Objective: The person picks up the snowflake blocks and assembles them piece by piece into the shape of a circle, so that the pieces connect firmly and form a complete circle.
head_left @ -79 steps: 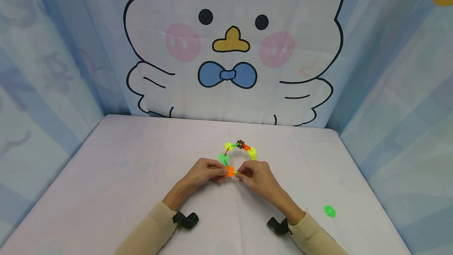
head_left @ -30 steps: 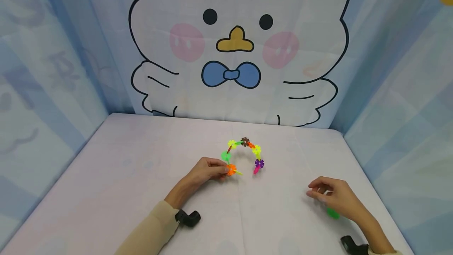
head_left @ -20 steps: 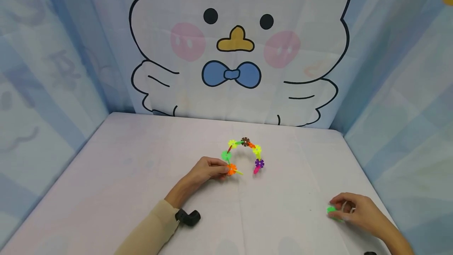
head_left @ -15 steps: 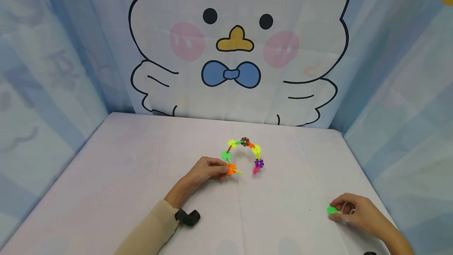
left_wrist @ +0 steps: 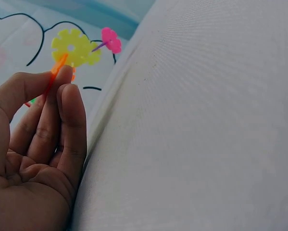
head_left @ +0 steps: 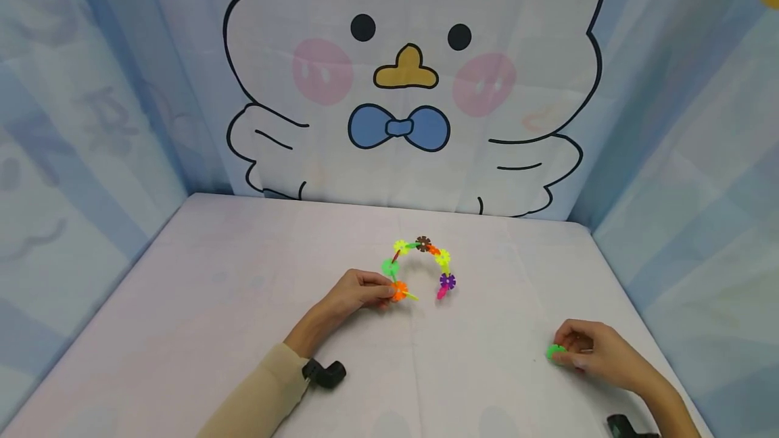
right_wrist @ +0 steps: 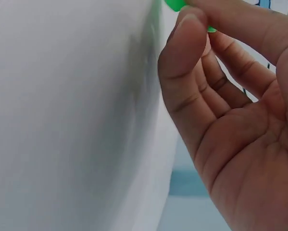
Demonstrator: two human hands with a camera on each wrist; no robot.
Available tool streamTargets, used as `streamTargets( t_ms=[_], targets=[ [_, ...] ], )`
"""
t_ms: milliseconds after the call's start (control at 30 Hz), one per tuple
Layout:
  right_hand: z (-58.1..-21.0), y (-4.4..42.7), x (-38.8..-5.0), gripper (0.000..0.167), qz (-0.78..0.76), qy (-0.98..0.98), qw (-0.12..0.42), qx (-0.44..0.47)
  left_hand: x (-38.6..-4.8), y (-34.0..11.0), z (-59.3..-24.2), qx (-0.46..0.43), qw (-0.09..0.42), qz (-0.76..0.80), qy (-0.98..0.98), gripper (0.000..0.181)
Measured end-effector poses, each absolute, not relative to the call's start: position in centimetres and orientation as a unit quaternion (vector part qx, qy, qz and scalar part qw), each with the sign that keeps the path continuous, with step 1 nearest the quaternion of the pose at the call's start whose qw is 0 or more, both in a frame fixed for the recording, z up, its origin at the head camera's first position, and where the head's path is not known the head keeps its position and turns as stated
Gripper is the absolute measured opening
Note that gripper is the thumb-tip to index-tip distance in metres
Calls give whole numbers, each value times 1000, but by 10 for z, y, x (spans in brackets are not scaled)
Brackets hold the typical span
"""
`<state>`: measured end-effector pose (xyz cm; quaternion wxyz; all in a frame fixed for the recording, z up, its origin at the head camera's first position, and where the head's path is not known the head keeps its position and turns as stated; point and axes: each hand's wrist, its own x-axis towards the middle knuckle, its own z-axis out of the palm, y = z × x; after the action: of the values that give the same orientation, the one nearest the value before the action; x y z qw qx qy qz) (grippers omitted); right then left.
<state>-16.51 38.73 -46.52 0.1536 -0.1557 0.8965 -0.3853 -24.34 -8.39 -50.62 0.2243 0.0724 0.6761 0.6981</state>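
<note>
Near the middle of the table, my left hand pinches an orange snowflake disc between thumb and fingers. That disc ends a curved chain of linked notched discs: a green disc, yellow ones, a brown disc and a purple disc. A pink disc forms the other end, with a gap between it and the yellow disc beside the orange one. At the right, my right hand pinches a loose green snowflake disc, partly hidden by the fingers in the right wrist view.
A pale cloth covers the table. Behind it hangs a curtain printed with a cartoon bird, and blue-white curtains stand at both sides. A black wrist camera sits on the left sleeve.
My right hand has left the chain, moved right, and picked up the green snowflake disc; it now shifts slightly back leftward with it. My left hand keeps its pinch on the orange disc.
</note>
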Motion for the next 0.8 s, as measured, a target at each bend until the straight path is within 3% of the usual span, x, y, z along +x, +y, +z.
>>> streamTargets(
  t_ms=[433,800],
  targets=[
    [-462,301,-209,29,-498,829,207,-147,-244,-82,-505,83,226,696,676,24],
    [-455,232,-224,28,-516,817,229,-120,-244,-83,-506,76,224,701,672,27]
  ],
)
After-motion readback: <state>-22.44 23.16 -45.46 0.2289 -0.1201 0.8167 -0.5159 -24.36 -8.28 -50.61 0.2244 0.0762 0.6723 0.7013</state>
